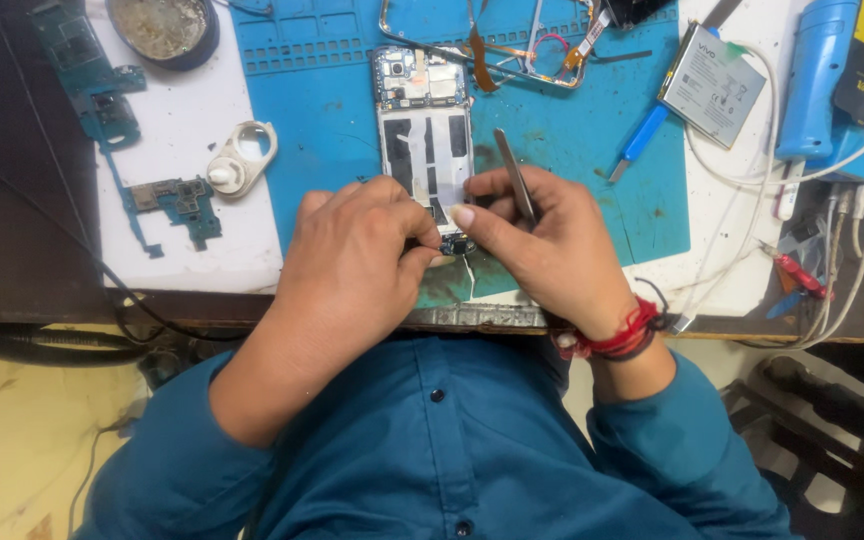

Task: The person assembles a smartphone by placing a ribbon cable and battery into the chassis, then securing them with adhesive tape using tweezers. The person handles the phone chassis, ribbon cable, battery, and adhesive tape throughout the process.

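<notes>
An opened phone [424, 130] lies back-up on a blue work mat [572, 130], its circuit board showing at the top. My left hand [357, 255] pinches a small part at the phone's bottom end, near a little dark board [455, 243]. My right hand [542, 240] presses its thumb on the same spot and holds metal tweezers [515, 185] that point up and away from the phone. A red thread band is on my right wrist.
Green circuit boards [177, 205] and a white ring part [242, 158] lie at left, a round tin [162, 28] above. A phone frame [482, 60] sits at the mat's top. A battery [714, 82], blue tool [820, 75] and cables are at right.
</notes>
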